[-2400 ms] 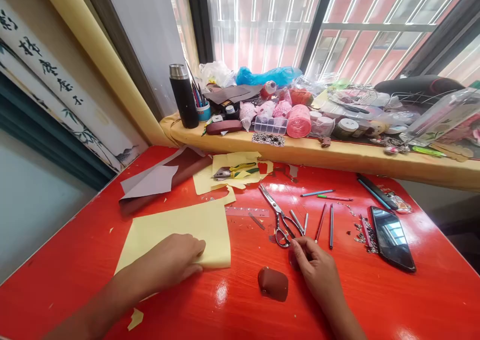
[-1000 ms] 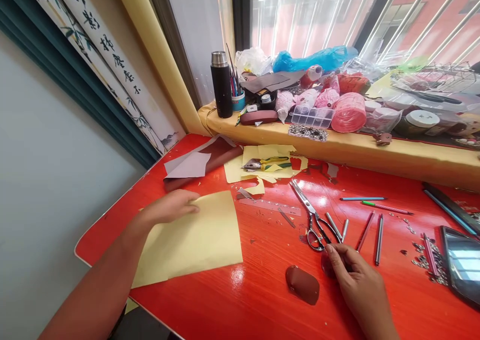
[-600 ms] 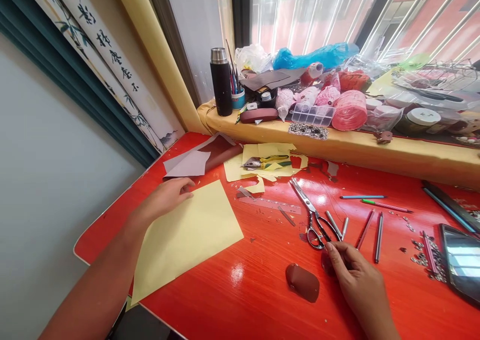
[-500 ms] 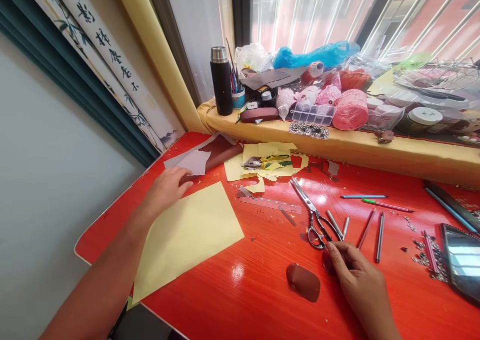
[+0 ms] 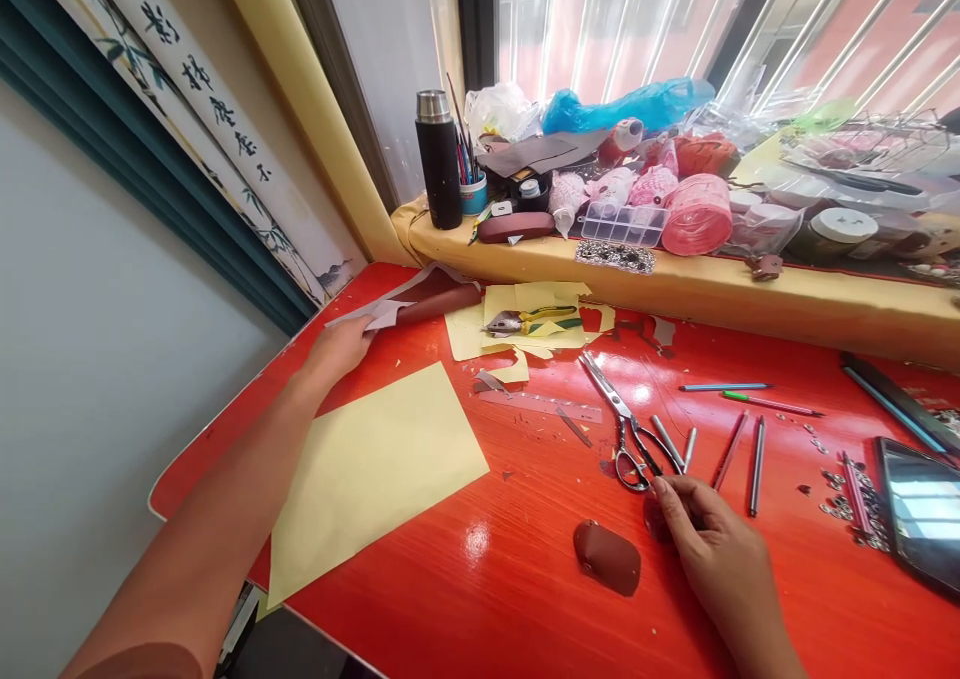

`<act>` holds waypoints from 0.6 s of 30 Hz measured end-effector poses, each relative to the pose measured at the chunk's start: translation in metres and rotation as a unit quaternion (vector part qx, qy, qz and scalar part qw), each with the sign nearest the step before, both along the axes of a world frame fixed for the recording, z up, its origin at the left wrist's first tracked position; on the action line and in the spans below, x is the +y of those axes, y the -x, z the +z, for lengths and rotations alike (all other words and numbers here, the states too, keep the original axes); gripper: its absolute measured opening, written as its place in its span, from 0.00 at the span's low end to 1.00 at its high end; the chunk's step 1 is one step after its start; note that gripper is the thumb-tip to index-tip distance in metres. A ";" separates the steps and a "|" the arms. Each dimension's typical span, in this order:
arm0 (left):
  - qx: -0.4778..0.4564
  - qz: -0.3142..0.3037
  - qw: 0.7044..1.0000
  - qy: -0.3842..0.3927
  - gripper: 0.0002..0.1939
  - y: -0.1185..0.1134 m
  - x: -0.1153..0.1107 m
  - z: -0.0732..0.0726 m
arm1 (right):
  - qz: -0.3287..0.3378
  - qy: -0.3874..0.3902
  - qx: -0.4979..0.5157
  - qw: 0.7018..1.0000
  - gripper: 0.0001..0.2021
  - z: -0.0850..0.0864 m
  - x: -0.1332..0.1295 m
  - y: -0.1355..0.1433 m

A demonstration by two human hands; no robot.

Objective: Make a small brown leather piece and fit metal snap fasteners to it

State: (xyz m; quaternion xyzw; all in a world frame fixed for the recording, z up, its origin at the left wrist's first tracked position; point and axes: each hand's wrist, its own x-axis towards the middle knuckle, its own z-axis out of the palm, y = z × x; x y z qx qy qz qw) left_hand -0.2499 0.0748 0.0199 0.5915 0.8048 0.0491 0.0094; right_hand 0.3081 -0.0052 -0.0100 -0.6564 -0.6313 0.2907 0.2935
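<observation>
Beyond the flat yellow rectangular paper sheet (image 5: 382,469), the left hand (image 5: 341,349) pinches the folded brown leather-like sheet (image 5: 444,301), seemingly not yet lifted, while right of the paper the right hand (image 5: 716,537) narrowly grips a partly hidden dark-brown piece (image 5: 654,517) near a rounded brown leather-like piece (image 5: 609,559), apparently already cut.

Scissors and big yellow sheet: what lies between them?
A clear ruler, a thin dark strip and some tiny scraps lie there, as the head view shows.
</observation>
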 end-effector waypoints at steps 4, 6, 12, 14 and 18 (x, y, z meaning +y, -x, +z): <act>0.001 0.077 0.995 -0.066 0.25 0.019 0.007 0.023 | -0.003 -0.001 -0.009 1.000 0.23 0.000 0.000 0.000; -0.029 0.113 0.985 -0.130 0.23 0.029 0.008 0.040 | -0.001 -0.001 -0.006 1.000 0.23 0.001 0.000 0.001; -0.035 0.146 0.969 -0.194 0.22 0.038 -0.008 0.090 | 0.002 0.008 -0.007 1.000 0.23 0.001 0.001 0.001; -0.035 0.155 0.965 -0.210 0.21 0.034 -0.015 0.102 | 0.001 0.011 -0.007 1.000 0.23 0.000 0.000 0.000; -0.020 0.150 0.953 -0.261 0.17 0.023 -0.021 0.121 | 0.000 0.015 -0.003 1.000 0.23 0.000 0.000 -0.001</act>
